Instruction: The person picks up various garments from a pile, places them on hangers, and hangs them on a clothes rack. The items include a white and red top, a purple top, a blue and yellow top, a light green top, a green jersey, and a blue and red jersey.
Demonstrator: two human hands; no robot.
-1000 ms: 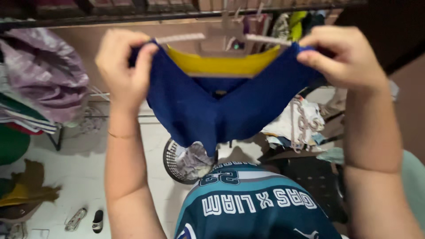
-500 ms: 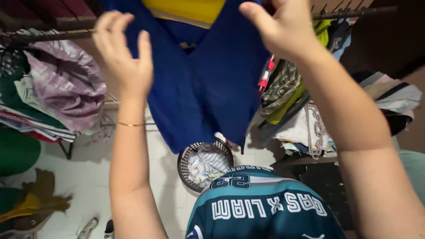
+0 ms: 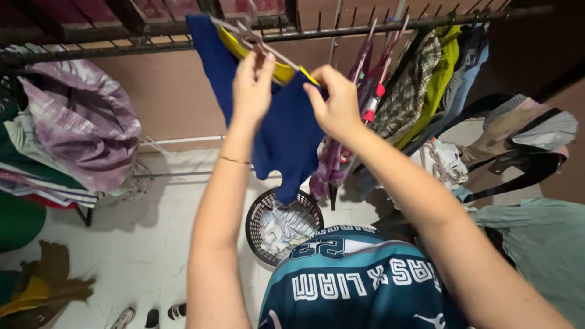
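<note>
A blue garment with a yellow collar [image 3: 283, 131] hangs on a pale hanger [image 3: 259, 42] from a dark overhead rail [image 3: 341, 30]. My left hand [image 3: 253, 85] pinches the garment's shoulder by the hanger arm. My right hand [image 3: 334, 103] grips the other shoulder edge, just right of the left. Both arms reach up from below. A teal jersey with white print [image 3: 359, 280] covers my chest at the bottom.
A dark laundry basket [image 3: 256, 222] with crumpled clothes stands on the white tiled floor below. Several garments [image 3: 426, 79] hang on the rail to the right. A purple bundle [image 3: 85, 116] and stacked clothes lie left. Sandals [image 3: 152, 317] rest on the floor.
The blue garment went from spread wide between my hands to hanging on the rail. Both hands came close together at its shoulders. The view tilted back, showing more of the rail.
</note>
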